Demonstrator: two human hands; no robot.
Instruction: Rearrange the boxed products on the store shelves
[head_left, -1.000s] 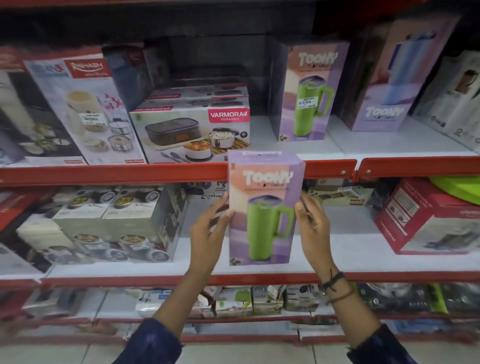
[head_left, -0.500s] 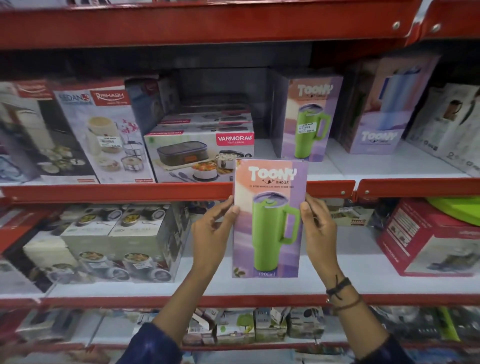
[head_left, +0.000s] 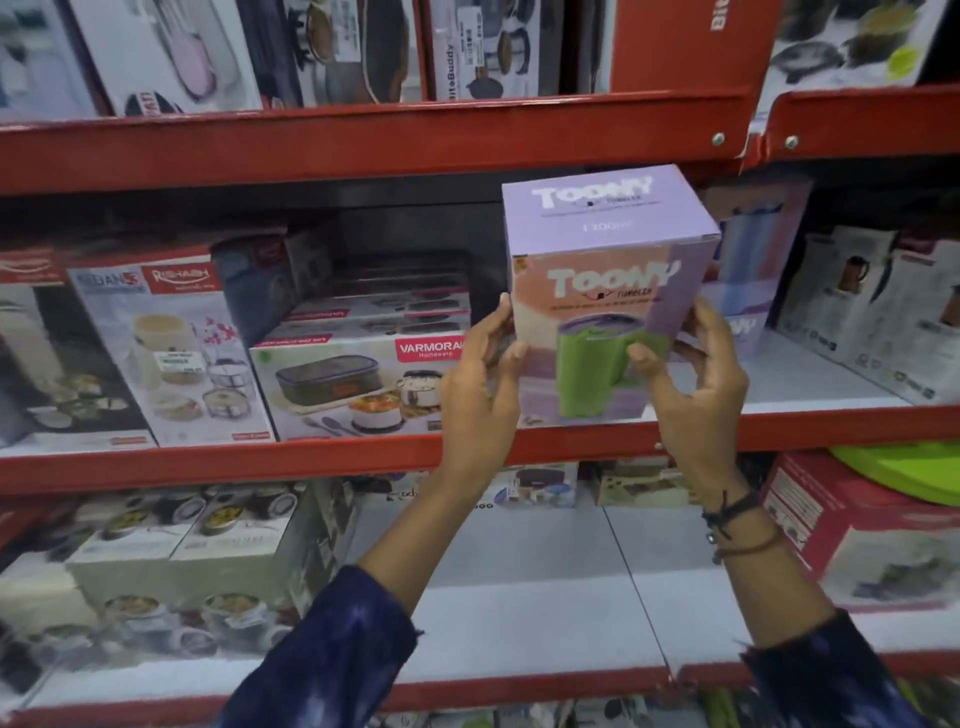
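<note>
We have the tumbler box (head_left: 608, 296) up at the middle shelf (head_left: 260, 460), its bottom edge level with the red lip, tipped back so its lilac top faces us. That tilt reads as clearance: the top corner sits close under the upper shelf (head_left: 363, 145), so the box probably has to go in base first.

Left hand (head_left: 480, 395) is curled on the box's left edge, thumb on the front face, fingers on the side. Right hand (head_left: 693, 389) mirrors it, thumb on the printed green mug, fingers round the right edge. Both pinch the box from its sides; neither is under it, which leaves the base free to land.

Just left stands the lunchbox carton (head_left: 358, 384). Behind on the right a second tumbler box (head_left: 753, 270) is partly hidden. We judge the gap between them is the slot, grouping like with like.

The shelf below (head_left: 519, 561) shows bare white in the centre.
</note>
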